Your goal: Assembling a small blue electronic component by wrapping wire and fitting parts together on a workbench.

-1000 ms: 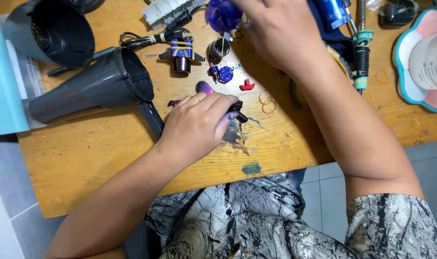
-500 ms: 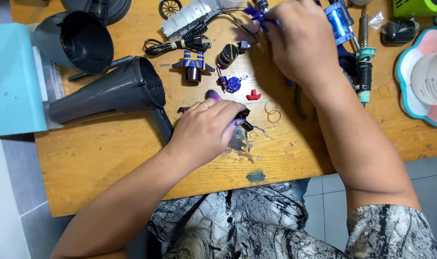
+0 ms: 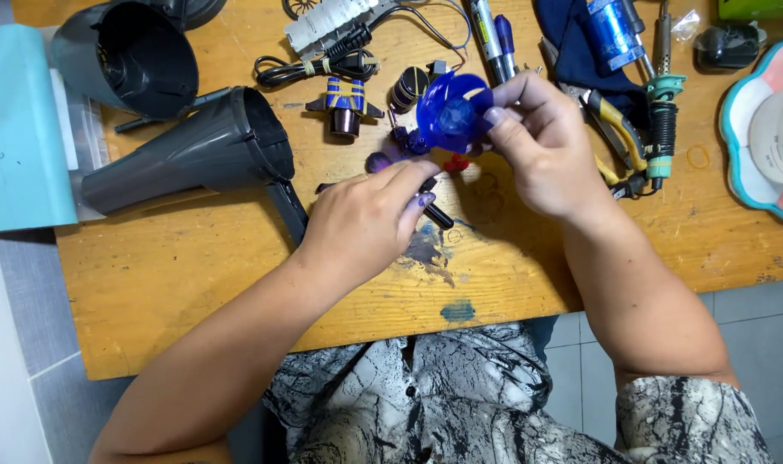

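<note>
My right hand (image 3: 542, 150) holds a translucent blue plastic fan part (image 3: 452, 110) by its edge, lifted just above the wooden table (image 3: 194, 266). My left hand (image 3: 366, 219) rests on the table with its fingers closed on a small black rod-shaped piece (image 3: 436, 215), next to a small purple part (image 3: 379, 161). A small red piece (image 3: 457, 163) lies under the blue part. A small motor with blue and yellow windings (image 3: 346, 105) stands just left of the blue part.
A dark grey hair dryer shell (image 3: 189, 150) and a second housing (image 3: 125, 56) lie at the left, beside a teal sheet (image 3: 18, 129). Coiled black cable (image 3: 314, 60), pens, pliers (image 3: 611, 116), a soldering iron (image 3: 662, 120) and a flower-shaped tray (image 3: 740, 163) lie along the back and right.
My right hand has drawn back from the far tools toward the middle, bringing the blue fan part with it. My left hand has stayed on the small black piece.
</note>
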